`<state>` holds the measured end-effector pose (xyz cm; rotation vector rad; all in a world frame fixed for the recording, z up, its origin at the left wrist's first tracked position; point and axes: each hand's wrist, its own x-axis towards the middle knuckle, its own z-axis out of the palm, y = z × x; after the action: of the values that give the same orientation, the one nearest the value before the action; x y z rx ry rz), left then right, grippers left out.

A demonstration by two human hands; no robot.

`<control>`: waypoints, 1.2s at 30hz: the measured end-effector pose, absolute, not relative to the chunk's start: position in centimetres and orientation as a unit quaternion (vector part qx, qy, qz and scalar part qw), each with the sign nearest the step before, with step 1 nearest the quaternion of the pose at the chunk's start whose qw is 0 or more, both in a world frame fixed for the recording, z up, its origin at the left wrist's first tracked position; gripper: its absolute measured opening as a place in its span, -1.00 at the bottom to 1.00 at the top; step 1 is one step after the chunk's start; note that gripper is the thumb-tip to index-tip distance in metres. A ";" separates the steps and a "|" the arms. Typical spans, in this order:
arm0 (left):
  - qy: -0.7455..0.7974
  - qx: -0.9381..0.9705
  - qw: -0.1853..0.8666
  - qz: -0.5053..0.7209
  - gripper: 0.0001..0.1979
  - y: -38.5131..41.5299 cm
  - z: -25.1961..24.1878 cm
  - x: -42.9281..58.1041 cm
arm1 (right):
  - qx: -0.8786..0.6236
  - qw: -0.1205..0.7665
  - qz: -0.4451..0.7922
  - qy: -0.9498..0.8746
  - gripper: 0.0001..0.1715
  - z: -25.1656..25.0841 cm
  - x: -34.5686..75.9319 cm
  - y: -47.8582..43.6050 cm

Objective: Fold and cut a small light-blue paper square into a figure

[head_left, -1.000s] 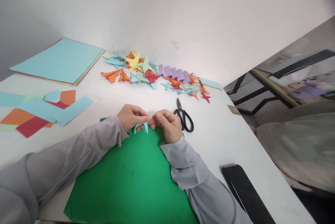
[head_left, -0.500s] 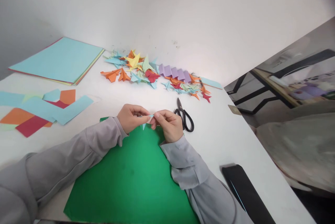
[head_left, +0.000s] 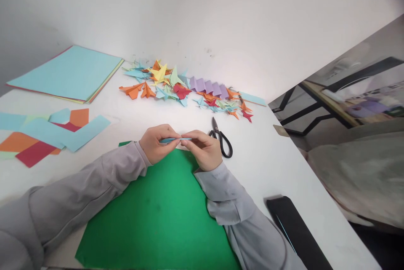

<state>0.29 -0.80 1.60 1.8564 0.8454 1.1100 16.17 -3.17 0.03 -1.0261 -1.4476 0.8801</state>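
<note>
Between my two hands is a small piece of folded light-blue paper, seen nearly edge-on as a thin strip. My left hand pinches its left part between thumb and fingers. The fingertips of my right hand close on its right end, touching or almost touching the left fingertips. Most of the paper is hidden by the fingers, so its full shape does not show. Both hands are held above the far edge of a green sheet. Black-handled scissors lie just beyond my right hand.
Along the wall lies a row of colourful folded paper pieces, with purple pleated paper among them. Cut paper rectangles are scattered at left, below a stack of coloured sheets. A long black object rests at right.
The folded paper has turned in my fingers; a point that hung below it no longer shows. My fingertips have come closer together. The view has shifted slightly.
</note>
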 end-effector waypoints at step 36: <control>0.261 0.779 0.376 0.428 -0.87 -0.2 0.5 0.1 | -0.441 0.482 0.386 -0.652 -0.94 0.1 17.4 -3.0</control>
<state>0.07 -0.19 0.46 1.9932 0.6686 1.0949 17.37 -2.98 0.05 -1.0742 -1.5884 0.9415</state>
